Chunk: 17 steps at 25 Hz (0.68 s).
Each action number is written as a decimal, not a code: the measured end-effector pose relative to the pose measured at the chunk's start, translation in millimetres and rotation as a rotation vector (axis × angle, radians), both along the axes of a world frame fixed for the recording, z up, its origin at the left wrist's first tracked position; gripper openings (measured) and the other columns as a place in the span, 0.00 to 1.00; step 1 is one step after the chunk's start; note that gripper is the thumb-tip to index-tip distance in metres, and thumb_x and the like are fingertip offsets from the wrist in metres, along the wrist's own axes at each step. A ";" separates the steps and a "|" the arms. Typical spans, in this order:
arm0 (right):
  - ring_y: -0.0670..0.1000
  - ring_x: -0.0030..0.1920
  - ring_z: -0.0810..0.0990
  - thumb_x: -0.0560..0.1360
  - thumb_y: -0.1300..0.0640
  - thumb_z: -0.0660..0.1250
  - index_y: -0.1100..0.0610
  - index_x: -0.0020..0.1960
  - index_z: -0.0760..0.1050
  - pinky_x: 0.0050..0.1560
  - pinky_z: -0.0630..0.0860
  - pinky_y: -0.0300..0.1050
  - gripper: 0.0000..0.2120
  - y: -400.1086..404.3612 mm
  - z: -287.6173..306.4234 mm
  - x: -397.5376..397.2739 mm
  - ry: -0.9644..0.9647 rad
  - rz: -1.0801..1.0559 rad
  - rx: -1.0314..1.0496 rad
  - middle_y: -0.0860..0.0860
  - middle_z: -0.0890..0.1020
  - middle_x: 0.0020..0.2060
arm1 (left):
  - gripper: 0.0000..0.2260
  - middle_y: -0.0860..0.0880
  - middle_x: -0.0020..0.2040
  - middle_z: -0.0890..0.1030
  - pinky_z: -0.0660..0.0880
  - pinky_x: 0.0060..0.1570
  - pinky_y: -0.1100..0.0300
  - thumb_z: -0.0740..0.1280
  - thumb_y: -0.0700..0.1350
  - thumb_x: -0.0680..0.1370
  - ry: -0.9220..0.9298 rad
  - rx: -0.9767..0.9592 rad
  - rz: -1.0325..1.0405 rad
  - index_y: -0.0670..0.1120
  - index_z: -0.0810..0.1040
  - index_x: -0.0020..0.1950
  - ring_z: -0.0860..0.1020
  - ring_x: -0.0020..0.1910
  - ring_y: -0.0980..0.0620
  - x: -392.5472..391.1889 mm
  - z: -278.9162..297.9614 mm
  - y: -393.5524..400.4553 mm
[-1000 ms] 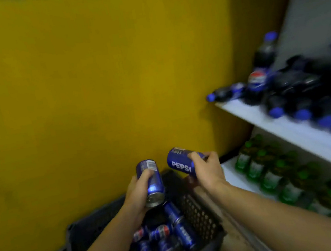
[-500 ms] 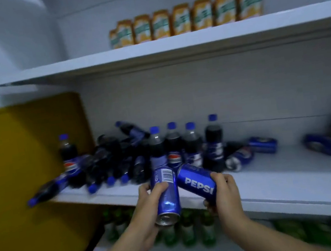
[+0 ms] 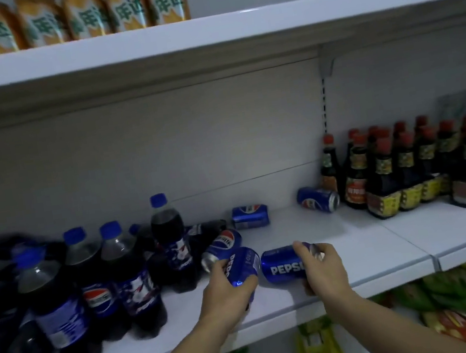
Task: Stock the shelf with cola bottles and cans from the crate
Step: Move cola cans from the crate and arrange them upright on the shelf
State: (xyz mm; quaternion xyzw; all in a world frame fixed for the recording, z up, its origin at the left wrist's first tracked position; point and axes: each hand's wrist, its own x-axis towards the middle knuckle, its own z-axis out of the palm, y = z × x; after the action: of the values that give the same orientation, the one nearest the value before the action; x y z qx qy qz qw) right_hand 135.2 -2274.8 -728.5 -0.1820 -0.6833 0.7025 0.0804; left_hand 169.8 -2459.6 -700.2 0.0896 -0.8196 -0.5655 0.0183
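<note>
My left hand [image 3: 225, 294] grips a blue cola can [image 3: 243, 265], tilted, just above the white middle shelf [image 3: 357, 245]. My right hand [image 3: 324, 271] holds a second blue cola can [image 3: 281, 264] on its side, lettering facing me, low over the shelf. Both cans are close together near the shelf's front. Three more cola cans lie on the shelf: one [image 3: 224, 245] right behind my left hand, one [image 3: 250, 216] further back, one [image 3: 318, 199] at the back right. Several cola bottles [image 3: 125, 271] with blue caps stand and lie at the left. The crate is out of view.
Dark sauce bottles with red caps [image 3: 400, 172] fill the shelf's right side. Orange drink packs [image 3: 80, 14] line the upper shelf [image 3: 204, 34]. Green and yellow packets [image 3: 318, 348] lie on the shelf below. Bare shelf surface shows between the cans and the sauce bottles.
The view swung from the crate by the yellow wall up to the shelf. Both hands carried their cans forward and lowered them over the middle shelf, the right can now lying flat.
</note>
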 end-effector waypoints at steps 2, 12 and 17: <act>0.55 0.46 0.82 0.77 0.40 0.69 0.53 0.67 0.70 0.30 0.76 0.43 0.25 6.8 1.9 -24.2 -0.027 0.026 -0.036 0.55 0.81 0.53 | 0.26 0.58 0.52 0.77 0.75 0.41 0.68 0.75 0.48 0.74 0.005 -0.031 0.020 0.53 0.69 0.68 0.75 0.45 0.62 -25.0 -7.0 3.3; 0.59 0.58 0.82 0.76 0.54 0.74 0.50 0.77 0.63 0.57 0.81 0.57 0.34 37.6 -11.8 -63.6 0.081 0.079 -0.061 0.45 0.75 0.61 | 0.40 0.48 0.68 0.73 0.80 0.53 0.59 0.78 0.35 0.69 0.094 -0.006 0.030 0.54 0.66 0.76 0.78 0.57 0.52 -86.6 -34.0 32.4; 0.52 0.50 0.84 0.76 0.54 0.72 0.45 0.72 0.65 0.53 0.82 0.55 0.28 40.4 2.0 -32.8 0.165 0.086 0.203 0.49 0.70 0.63 | 0.33 0.49 0.68 0.74 0.77 0.63 0.53 0.76 0.35 0.72 0.170 0.032 0.033 0.54 0.69 0.72 0.77 0.63 0.52 -74.9 -26.6 15.6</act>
State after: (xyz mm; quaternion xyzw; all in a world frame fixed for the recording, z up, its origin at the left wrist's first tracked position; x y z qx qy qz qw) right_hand 102.4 -2234.3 -726.5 -0.0849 -0.7491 0.6452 0.1241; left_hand 95.0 -2444.1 -726.9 0.0551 -0.8045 -0.5836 0.0956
